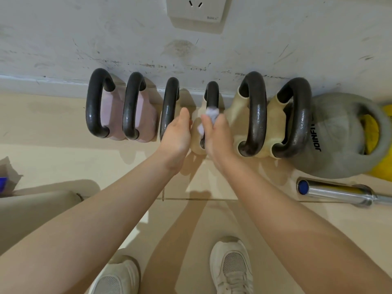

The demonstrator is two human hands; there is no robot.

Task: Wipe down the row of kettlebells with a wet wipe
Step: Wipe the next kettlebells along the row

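Several kettlebells with dark handles stand in a row against the wall: two pink ones (pixel 110 111) at the left, cream ones (pixel 239 115) in the middle and right. My right hand (pixel 218 134) holds a crumpled white wet wipe (pixel 212 115) wrapped around the handle of the fourth kettlebell (pixel 212 92). My left hand (pixel 177 134) rests flat with fingers together against the cream body between the third kettlebell's handle (pixel 169 107) and the fourth; it holds nothing.
A large grey kettlebell (pixel 335 141) stands at the right end, with something yellow (pixel 370 132) behind it. A chrome barbell end (pixel 331 190) lies on the floor at the right. A wall socket (pixel 196 12) sits above. My shoes (pixel 231 266) are below.
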